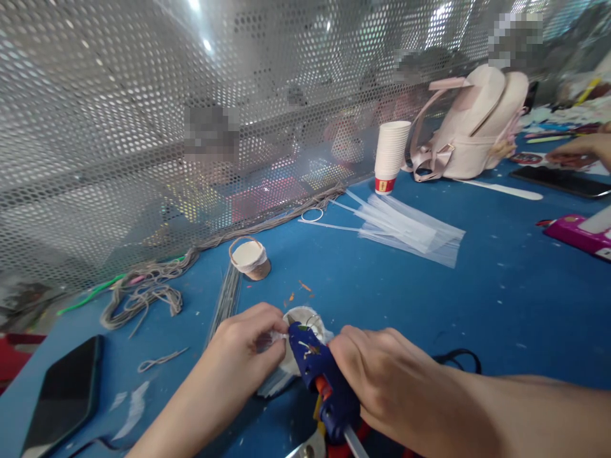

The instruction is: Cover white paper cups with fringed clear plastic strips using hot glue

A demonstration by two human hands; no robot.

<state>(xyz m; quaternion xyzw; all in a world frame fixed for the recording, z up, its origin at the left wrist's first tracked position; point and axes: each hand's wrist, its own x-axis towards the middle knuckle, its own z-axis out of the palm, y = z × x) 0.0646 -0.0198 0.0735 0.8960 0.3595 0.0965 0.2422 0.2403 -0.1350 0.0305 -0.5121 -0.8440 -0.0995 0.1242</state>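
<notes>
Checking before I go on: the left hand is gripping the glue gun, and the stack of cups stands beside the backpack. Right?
Not quite: the head view shows the right hand gripping the glue gun, not the left. The stack of cups does stand beside the backpack.

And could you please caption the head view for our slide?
Right hand holding a blue glue gun over a white-rimmed container, left hand at its rim.
</notes>
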